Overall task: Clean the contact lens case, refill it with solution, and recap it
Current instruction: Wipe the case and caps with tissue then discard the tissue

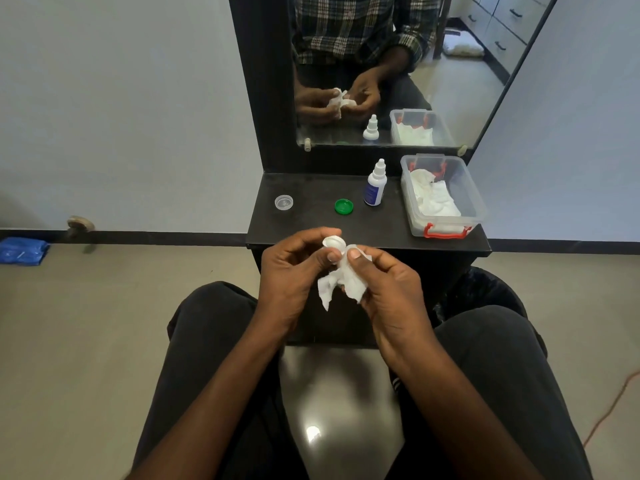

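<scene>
My left hand (294,268) pinches the white contact lens case (333,242) in front of the black shelf's edge, with one open well facing up. My right hand (384,282) grips a crumpled white tissue (346,282) pressed against the case's other half, which it hides. The case's two caps lie loose on the black shelf (311,223): a clear cap (284,203) at the left and a green cap (344,206) near the middle. A white solution bottle (375,184) with a blue label stands upright right of the green cap, its cap on.
A clear plastic box (446,223) with red latches holds white tissues at the shelf's right end. A mirror (450,81) rises behind the shelf and reflects the hands. A black-lined bin (485,289) stands at my right knee. A blue packet (22,250) lies on the floor at far left.
</scene>
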